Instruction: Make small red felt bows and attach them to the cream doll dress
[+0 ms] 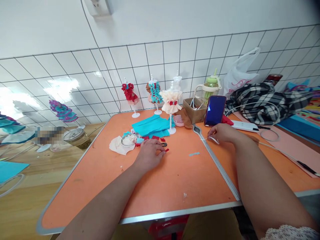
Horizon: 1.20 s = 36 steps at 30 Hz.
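Left hand (150,155) down at the orange bench (180,186), fingers pinching a small red scrap (167,150) near the black clip (164,144)! Right hand (222,134), by the phone (215,110), has its fingers pressed together on a white strip (214,140).

A white wall (175,20) with a socket (98,7) stands above white tiles (153,60) that catch bright glare (63,87) leftward, behind an orange metal-edged table (200,181) and a wooden tabletop (50,173).
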Each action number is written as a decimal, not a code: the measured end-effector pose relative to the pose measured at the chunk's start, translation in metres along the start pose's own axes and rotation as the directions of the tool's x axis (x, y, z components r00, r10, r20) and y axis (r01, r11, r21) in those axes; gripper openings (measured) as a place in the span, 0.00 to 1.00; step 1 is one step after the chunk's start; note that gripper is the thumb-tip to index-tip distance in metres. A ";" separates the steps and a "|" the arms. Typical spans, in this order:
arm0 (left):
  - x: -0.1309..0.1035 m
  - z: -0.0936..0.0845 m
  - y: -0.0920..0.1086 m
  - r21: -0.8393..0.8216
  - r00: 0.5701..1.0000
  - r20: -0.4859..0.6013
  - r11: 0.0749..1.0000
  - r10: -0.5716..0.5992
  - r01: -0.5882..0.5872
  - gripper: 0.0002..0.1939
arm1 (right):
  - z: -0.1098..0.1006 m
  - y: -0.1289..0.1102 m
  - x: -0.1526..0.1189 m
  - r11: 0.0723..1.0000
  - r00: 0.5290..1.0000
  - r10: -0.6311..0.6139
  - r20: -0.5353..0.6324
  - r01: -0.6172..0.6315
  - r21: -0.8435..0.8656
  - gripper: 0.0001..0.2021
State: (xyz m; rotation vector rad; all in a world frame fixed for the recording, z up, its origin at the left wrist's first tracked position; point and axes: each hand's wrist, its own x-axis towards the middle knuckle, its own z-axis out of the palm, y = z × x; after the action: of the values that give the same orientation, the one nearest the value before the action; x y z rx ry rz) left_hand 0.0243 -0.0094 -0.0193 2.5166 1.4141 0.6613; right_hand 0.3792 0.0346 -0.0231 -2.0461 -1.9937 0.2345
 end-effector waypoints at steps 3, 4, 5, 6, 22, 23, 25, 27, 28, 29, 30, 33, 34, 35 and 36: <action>0.000 0.000 0.000 -0.021 1.000 -0.011 0.999 -0.025 0.024 0.07 | -0.010 -0.013 -0.002 0.995 0.998 0.062 -0.017 -0.063 -0.079 0.10; 0.000 0.000 0.000 -0.027 0.999 -0.021 0.999 -0.027 0.027 0.07 | -0.011 -0.018 -0.003 0.991 0.998 0.053 -0.042 -0.057 -0.120 0.11; 0.000 0.001 0.000 -0.030 0.999 -0.031 0.999 -0.026 0.025 0.06 | -0.012 -0.023 -0.003 0.987 0.998 0.027 -0.062 -0.037 -0.158 0.11; 0.000 0.001 -0.001 -0.031 0.999 -0.041 0.999 -0.023 0.022 0.06 | -0.013 -0.028 -0.003 0.982 0.998 -0.004 -0.065 -0.008 -0.189 0.11; 0.003 0.002 0.003 -0.382 0.978 -0.080 0.912 -0.195 0.150 0.04 | -0.009 -0.099 -0.027 0.515 0.997 0.049 -0.060 0.026 0.857 0.21; 0.003 0.001 0.004 -0.416 0.971 -0.088 0.894 -0.224 0.169 0.04 | -0.002 -0.115 -0.033 0.388 0.999 -0.042 0.034 -0.015 0.922 0.21; 0.004 0.000 0.005 -0.463 0.958 -0.097 0.864 -0.269 0.196 0.04 | 0.013 -0.143 -0.044 0.230 0.969 -0.177 0.170 -0.127 0.965 0.19; 0.004 -0.002 0.007 -0.490 0.952 -0.094 0.846 -0.290 0.209 0.05 | 0.028 -0.163 -0.055 0.159 0.958 -0.194 0.210 -0.181 0.971 0.18; 0.004 -0.003 0.008 -0.500 0.951 -0.092 0.840 -0.296 0.213 0.05 | 0.035 -0.170 -0.059 0.131 0.962 -0.177 0.208 -0.187 0.974 0.17; 0.004 -0.003 0.008 -0.509 0.949 -0.096 0.834 -0.300 0.212 0.06 | 0.042 -0.175 -0.062 0.110 0.962 -0.166 0.215 -0.199 0.974 0.17; 0.004 -0.003 0.009 -0.516 0.947 -0.105 0.831 -0.303 0.209 0.06 | 0.048 -0.179 -0.065 0.093 0.961 -0.158 0.228 -0.216 0.972 0.16; 0.004 -0.004 0.009 -0.524 0.942 -0.140 0.830 -0.305 0.191 0.06 | 0.059 -0.184 -0.068 0.050 0.956 -0.128 0.264 -0.260 0.964 0.16; 0.004 -0.004 0.009 -0.522 0.941 -0.148 0.832 -0.304 0.187 0.06 | 0.061 -0.185 -0.069 0.029 0.958 -0.117 0.264 -0.262 0.965 0.16; 0.003 -0.004 0.009 -0.518 0.940 -0.155 0.835 -0.303 0.184 0.07 | 0.063 -0.185 -0.069 0.004 0.959 -0.111 0.259 -0.260 0.965 0.16; 0.003 -0.004 0.009 -0.515 0.940 -0.159 0.838 -0.300 0.181 0.07 | 0.064 -0.186 -0.070 -0.024 0.961 -0.110 0.254 -0.258 0.966 0.16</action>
State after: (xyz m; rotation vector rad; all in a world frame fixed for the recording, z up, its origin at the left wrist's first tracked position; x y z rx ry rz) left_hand 0.0310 -0.0116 -0.0116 1.8724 1.3808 1.1326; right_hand 0.1802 -0.0271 -0.0321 -1.0002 -0.9521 1.5581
